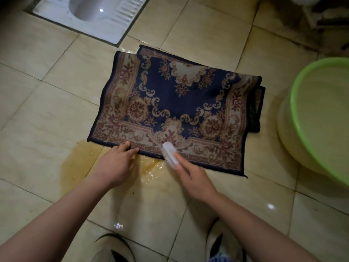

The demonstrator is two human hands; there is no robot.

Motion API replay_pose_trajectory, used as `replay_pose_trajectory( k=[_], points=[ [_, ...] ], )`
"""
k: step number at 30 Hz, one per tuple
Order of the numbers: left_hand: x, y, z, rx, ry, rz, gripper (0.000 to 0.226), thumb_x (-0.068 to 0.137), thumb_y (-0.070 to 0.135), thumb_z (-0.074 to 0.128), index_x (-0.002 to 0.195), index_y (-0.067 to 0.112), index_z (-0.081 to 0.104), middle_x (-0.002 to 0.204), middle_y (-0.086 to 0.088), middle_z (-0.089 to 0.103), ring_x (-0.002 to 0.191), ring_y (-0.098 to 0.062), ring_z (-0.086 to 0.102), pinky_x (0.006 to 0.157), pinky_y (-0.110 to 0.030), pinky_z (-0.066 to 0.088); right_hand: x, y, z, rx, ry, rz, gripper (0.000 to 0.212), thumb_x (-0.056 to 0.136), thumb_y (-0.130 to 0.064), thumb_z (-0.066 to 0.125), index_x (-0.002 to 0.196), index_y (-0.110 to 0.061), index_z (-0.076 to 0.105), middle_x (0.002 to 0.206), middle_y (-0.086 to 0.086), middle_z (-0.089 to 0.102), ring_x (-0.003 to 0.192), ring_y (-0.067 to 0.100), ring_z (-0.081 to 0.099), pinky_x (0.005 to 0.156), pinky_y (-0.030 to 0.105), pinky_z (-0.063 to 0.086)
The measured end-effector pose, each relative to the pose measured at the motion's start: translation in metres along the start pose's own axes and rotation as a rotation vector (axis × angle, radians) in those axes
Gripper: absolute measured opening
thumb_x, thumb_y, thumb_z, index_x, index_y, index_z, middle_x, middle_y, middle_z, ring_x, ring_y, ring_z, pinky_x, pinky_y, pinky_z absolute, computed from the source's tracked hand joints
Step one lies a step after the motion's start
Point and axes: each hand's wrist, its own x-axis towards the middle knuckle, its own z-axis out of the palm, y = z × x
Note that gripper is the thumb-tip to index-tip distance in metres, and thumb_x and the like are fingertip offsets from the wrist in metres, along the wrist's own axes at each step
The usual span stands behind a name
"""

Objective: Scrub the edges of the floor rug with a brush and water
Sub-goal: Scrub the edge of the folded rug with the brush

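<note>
Nearest the camera we see two pale slippers (113, 248) planted on the beige tiled floor (37, 95); past them two bare forearms reach away toward the rug. The left hand (117, 163) lies with its fingers fairly straight, their tips pressing the rug's near edge, grasping nothing; the right hand (194, 178) is wrapped round a white scrubbing brush (170, 153), index finger laid along its back, bristles down on that same near edge, just right of the left hand. Beneath and between the hands we note a puddle of brownish water (79, 159) spreading over the tiles from that edge. The rug (173, 108), navy with a cream and red floral border, lies flat mid-floor, folded so that a lower layer shows beyond its right side and far corner. At the right we find a green-rimmed plastic basin (294, 103), near the rug but apart from it; farthest off, at far left, we make out a white squat toilet (90, 14) set into the floor.
</note>
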Motion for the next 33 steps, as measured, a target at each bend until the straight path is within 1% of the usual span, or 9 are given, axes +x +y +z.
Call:
replay_pose_trajectory(
  k=[2,6,9,12,18,22,25,30,33],
  points=[
    [0.000,0.001,0.000,-0.008,-0.002,-0.007,0.050,0.099,0.035,0.035,0.148,0.029,0.028,0.158,-0.002,0.018,0.140,-0.021,0.025,0.111,-0.031,0.027,0.001,0.018,-0.035,0.099,0.257,0.079,0.044,0.100,-0.045,0.035,0.142,-0.048,0.023,0.084,0.002,0.064,0.065,0.008,0.058,0.055,0.025,0.049],
    [0.000,0.009,0.004,0.012,0.006,-0.023,0.053,0.098,0.038,0.039,0.148,0.026,0.029,0.157,-0.005,0.019,0.139,-0.024,0.026,0.110,-0.033,0.030,-0.010,0.053,-0.057,0.171,0.661,0.380,0.047,0.101,-0.045,0.030,0.148,-0.043,0.023,0.087,0.004,0.062,0.070,0.017,0.060,0.055,0.027,0.045],
    [0.002,0.010,0.005,0.030,0.007,-0.024,0.053,0.097,0.038,0.039,0.148,0.024,0.029,0.157,-0.007,0.020,0.139,-0.026,0.026,0.111,-0.035,0.030,-0.022,0.038,-0.012,0.123,0.339,0.284,0.059,0.093,-0.065,0.021,0.148,-0.044,0.022,0.078,0.007,0.065,0.067,0.022,0.064,0.055,0.034,0.053],
    [0.000,0.007,0.004,0.024,-0.010,-0.020,0.053,0.098,0.035,0.038,0.149,0.026,0.025,0.158,-0.006,0.016,0.142,-0.025,0.022,0.112,-0.036,0.029,-0.031,0.024,0.005,0.040,0.021,0.075,0.047,0.098,-0.052,0.034,0.143,-0.050,0.021,0.109,0.001,0.067,0.089,0.014,0.063,0.075,0.026,0.051],
    [-0.001,0.007,0.008,0.032,-0.019,-0.025,0.055,0.098,0.033,0.038,0.150,0.025,0.022,0.159,-0.007,0.012,0.144,-0.026,0.016,0.114,-0.037,0.025,-0.021,0.057,-0.063,0.297,0.663,0.341,0.044,0.101,-0.043,0.035,0.145,-0.043,0.029,0.110,-0.007,0.061,0.081,0.009,0.055,0.069,0.028,0.046],
    [0.001,0.011,0.013,0.060,-0.027,-0.032,0.055,0.099,0.031,0.038,0.150,0.021,0.021,0.158,-0.013,0.011,0.143,-0.032,0.014,0.114,-0.040,0.027,-0.037,0.045,-0.023,0.189,0.392,0.310,0.049,0.100,-0.047,0.032,0.147,-0.047,0.020,0.079,0.002,0.063,0.064,0.013,0.061,0.050,0.025,0.049],
    [0.000,0.008,0.013,0.063,-0.020,-0.022,0.056,0.099,0.030,0.039,0.150,0.022,0.019,0.158,-0.011,0.009,0.143,-0.030,0.013,0.113,-0.039,0.028,-0.042,0.045,-0.014,0.137,0.154,0.156,0.046,0.098,-0.043,0.042,0.143,-0.043,0.031,0.102,-0.006,0.065,0.082,0.005,0.061,0.064,0.012,0.045],
    [-0.002,0.005,0.015,0.044,-0.029,-0.026,0.059,0.098,0.027,0.040,0.151,0.025,0.014,0.160,-0.008,0.003,0.145,-0.028,0.006,0.116,-0.039,0.024,-0.034,0.066,-0.067,0.357,0.591,0.347,0.042,0.102,-0.039,0.037,0.144,-0.036,0.039,0.113,-0.013,0.056,0.078,-0.005,0.050,0.062,0.006,0.039],
    [-0.001,0.011,0.014,0.045,-0.032,-0.043,0.060,0.098,0.027,0.040,0.151,0.023,0.013,0.159,-0.010,0.002,0.146,-0.029,0.005,0.115,-0.039,0.024,-0.040,0.054,-0.040,0.188,0.455,0.339,0.053,0.095,-0.061,0.025,0.142,-0.039,0.037,0.077,-0.002,0.064,0.054,0.006,0.054,0.046,0.021,0.045]
  ],
)
